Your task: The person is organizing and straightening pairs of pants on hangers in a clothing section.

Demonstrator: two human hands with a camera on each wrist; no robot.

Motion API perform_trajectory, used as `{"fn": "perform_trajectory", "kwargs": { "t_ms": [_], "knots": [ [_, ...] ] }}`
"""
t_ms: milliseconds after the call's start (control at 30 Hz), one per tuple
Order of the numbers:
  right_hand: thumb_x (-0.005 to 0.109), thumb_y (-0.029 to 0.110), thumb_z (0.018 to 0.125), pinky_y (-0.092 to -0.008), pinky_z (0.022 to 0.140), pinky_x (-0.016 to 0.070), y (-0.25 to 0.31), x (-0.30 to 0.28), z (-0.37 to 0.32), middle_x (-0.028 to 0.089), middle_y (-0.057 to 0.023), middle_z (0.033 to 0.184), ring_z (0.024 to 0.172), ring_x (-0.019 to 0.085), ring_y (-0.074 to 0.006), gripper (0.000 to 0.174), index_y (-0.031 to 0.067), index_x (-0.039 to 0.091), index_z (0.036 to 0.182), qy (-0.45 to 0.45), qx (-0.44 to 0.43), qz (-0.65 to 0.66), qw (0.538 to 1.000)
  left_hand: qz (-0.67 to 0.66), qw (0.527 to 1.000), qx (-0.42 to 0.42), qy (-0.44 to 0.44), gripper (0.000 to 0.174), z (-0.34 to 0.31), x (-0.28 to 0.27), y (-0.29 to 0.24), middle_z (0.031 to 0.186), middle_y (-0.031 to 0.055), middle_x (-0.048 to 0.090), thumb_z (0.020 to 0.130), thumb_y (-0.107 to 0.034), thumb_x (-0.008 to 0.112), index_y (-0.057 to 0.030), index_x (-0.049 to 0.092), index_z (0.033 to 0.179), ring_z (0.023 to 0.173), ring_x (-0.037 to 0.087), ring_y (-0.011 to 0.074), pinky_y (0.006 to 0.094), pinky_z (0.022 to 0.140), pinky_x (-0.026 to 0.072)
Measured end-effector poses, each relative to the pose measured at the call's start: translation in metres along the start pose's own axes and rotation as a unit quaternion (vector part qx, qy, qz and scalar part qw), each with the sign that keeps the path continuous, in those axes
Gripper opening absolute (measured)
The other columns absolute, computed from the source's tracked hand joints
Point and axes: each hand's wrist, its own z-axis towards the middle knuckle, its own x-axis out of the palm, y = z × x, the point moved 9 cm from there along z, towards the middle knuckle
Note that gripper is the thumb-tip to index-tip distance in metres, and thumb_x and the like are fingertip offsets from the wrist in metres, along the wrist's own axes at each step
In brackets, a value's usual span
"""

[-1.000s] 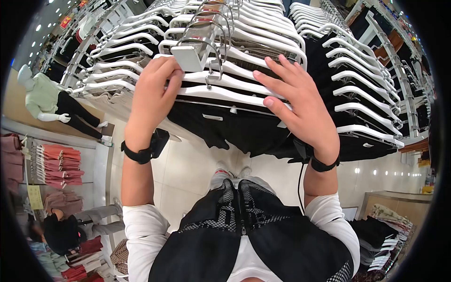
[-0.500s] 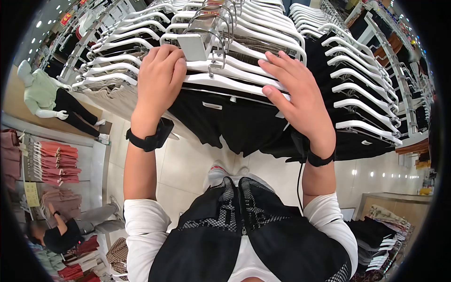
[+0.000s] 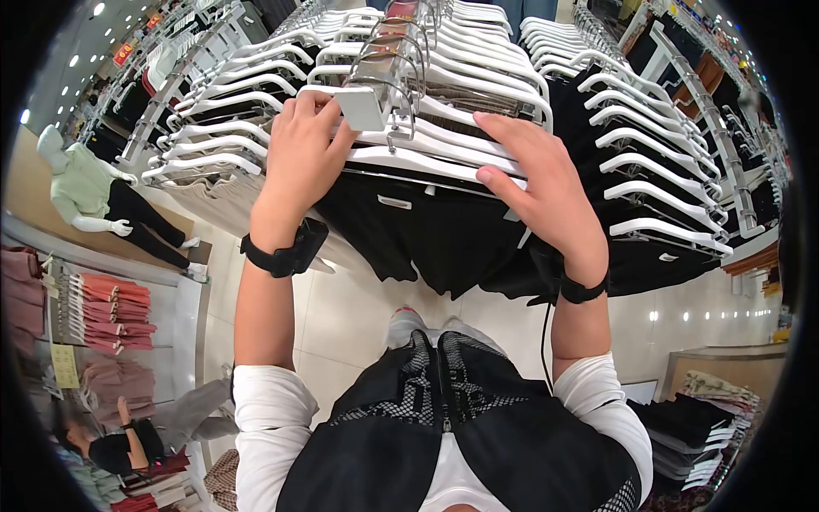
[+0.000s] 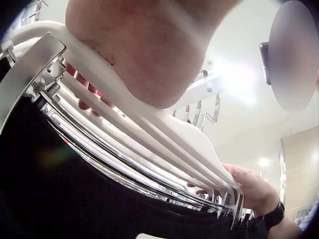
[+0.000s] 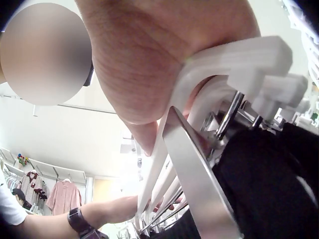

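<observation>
Several white hangers (image 3: 409, 160) hang close together from the end of a metal rail, with black trousers (image 3: 435, 230) clipped to the front one. My left hand (image 3: 309, 158) grips the hangers' left part beside the rail's white end plate (image 3: 362, 109). In the left wrist view its fingertips show behind the hangers, its palm (image 4: 144, 55) over the front one. At their right end, my right hand (image 3: 550, 183) holds the bunch, thumb (image 3: 499, 182) on the near side and fingers over the top. Its palm (image 5: 164, 55) lies against the hanger's end in the right wrist view.
More hangers with black garments (image 3: 657, 226) hang to the right, and beige trousers (image 3: 213, 196) to the left. A dressed mannequin (image 3: 90, 183) stands at the left. Below it are pink garments (image 3: 115, 311) and another person (image 3: 128, 444). Folded clothes (image 3: 682, 427) lie at lower right.
My right hand's spread fingers have come together and lowered over the hangers. My left hand has shifted slightly right in view, along with the rail end and hangers.
</observation>
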Motion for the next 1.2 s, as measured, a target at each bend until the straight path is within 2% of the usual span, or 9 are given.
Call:
{"fn": "perform_trajectory", "kwargs": {
  "t_ms": [267, 467, 600, 667, 733, 767, 833, 1033, 1200],
  "knots": [
    [0.07, 0.022, 0.093, -0.0422, 0.113, 0.038, 0.003, 0.002, 0.0, 0.063, -0.0117, 0.142, 0.133, 0.055, -0.0332, 0.05, 0.0098, 0.062, 0.141, 0.009, 0.011, -0.025, 1.0, 0.023, 0.996, 0.049, -0.069, 0.033, 0.001, -0.006, -0.001, 0.13, 0.0171, 0.062, 0.094, -0.023, 0.064, -0.0052, 0.064, 0.122, 0.123, 0.056, 0.0375, 0.0472, 0.103, 0.0454],
    [0.073, 0.027, 0.092, -0.0465, 0.112, 0.0406, 0.009, 0.004, 0.0, 0.065, -0.012, 0.138, 0.129, 0.058, -0.0319, 0.043, 0.0067, 0.067, 0.131, -0.022, 0.011, -0.09, 0.996, -0.088, 0.995, 0.015, -0.05, 0.042, 0.002, -0.021, -0.006, 0.131, 0.0193, 0.062, 0.098, -0.029, 0.065, -0.0079, 0.063, 0.134, 0.117, 0.06, 0.0375, 0.0468, 0.099, 0.0481],
    [0.076, 0.026, 0.089, -0.0473, 0.112, 0.041, 0.02, -0.005, -0.001, 0.064, -0.0139, 0.14, 0.136, 0.055, -0.0345, 0.046, 0.0056, 0.068, 0.129, -0.052, 0.031, -0.115, 0.992, -0.063, 0.993, 0.091, 0.041, 0.06, -0.004, -0.012, -0.009, 0.142, 0.0184, 0.059, 0.099, -0.047, 0.062, -0.0066, 0.058, 0.144, 0.13, 0.055, 0.0383, 0.0513, 0.113, 0.0385],
    [0.076, 0.04, 0.087, -0.0476, 0.112, 0.041, 0.019, -0.001, 0.0, 0.061, -0.0139, 0.144, 0.138, 0.053, -0.0355, 0.057, 0.0063, 0.067, 0.133, -0.024, 0.028, -0.125, 0.991, -0.069, 0.991, 0.09, 0.076, 0.055, -0.003, -0.015, -0.01, 0.152, 0.0205, 0.051, 0.096, -0.044, 0.066, 0.0013, 0.064, 0.127, 0.139, 0.048, 0.041, 0.0517, 0.116, 0.0361],
    [0.075, 0.048, 0.086, -0.048, 0.113, 0.0409, 0.023, 0.002, 0.006, 0.06, -0.0136, 0.146, 0.138, 0.053, -0.036, 0.065, 0.0075, 0.066, 0.136, -0.006, 0.013, -0.138, 0.99, -0.061, 0.989, 0.096, 0.099, 0.088, -0.002, -0.013, -0.009, 0.155, 0.0204, 0.049, 0.09, -0.066, 0.063, -0.0044, 0.048, 0.152, 0.147, 0.041, 0.0403, 0.0525, 0.12, 0.0325],
    [0.072, 0.059, 0.084, -0.0494, 0.115, 0.0389, 0.018, 0.006, 0.006, 0.058, -0.0131, 0.149, 0.141, 0.05, -0.0372, 0.076, 0.0107, 0.062, 0.142, 0.015, 0.035, -0.174, 0.984, -0.064, 0.987, 0.112, 0.093, 0.093, -0.001, -0.015, -0.01, 0.155, 0.0203, 0.049, 0.087, -0.068, 0.065, -0.0049, 0.047, 0.152, 0.147, 0.041, 0.0401, 0.0528, 0.121, 0.032],
    [0.072, 0.06, 0.084, -0.0503, 0.117, 0.0369, 0.016, 0.008, 0.007, 0.056, -0.0128, 0.151, 0.143, 0.048, -0.0378, 0.078, 0.0124, 0.06, 0.145, 0.032, 0.054, -0.166, 0.984, -0.064, 0.985, 0.135, 0.089, 0.104, 0.0, -0.014, -0.011, 0.153, 0.0226, 0.05, 0.082, -0.075, 0.066, -0.0026, 0.044, 0.154, 0.148, 0.041, 0.0386, 0.0516, 0.122, 0.0299],
    [0.056, 0.07, 0.091, -0.0525, 0.124, 0.0256, 0.001, 0.012, 0.013, 0.046, -0.0142, 0.16, 0.151, 0.036, -0.0408, 0.082, 0.0151, 0.053, 0.152, 0.078, 0.112, -0.125, 0.983, -0.074, 0.982, 0.141, 0.099, 0.105, 0.005, -0.005, -0.007, 0.154, 0.0212, 0.05, 0.081, -0.07, 0.071, -0.0004, 0.043, 0.154, 0.149, 0.041, 0.0348, 0.0565, 0.125, 0.0202],
    [0.053, 0.06, 0.098, -0.0526, 0.126, 0.0219, -0.002, 0.012, 0.015, 0.043, -0.017, 0.162, 0.153, 0.032, -0.0417, 0.074, 0.0127, 0.049, 0.155, 0.085, 0.129, -0.104, 0.982, -0.101, 0.981, 0.141, 0.09, 0.102, 0.011, -0.005, -0.006, 0.154, 0.0196, 0.051, 0.082, -0.066, 0.072, -0.0027, 0.042, 0.156, 0.148, 0.042, 0.0346, 0.0538, 0.125, 0.0235]
  ]
}}
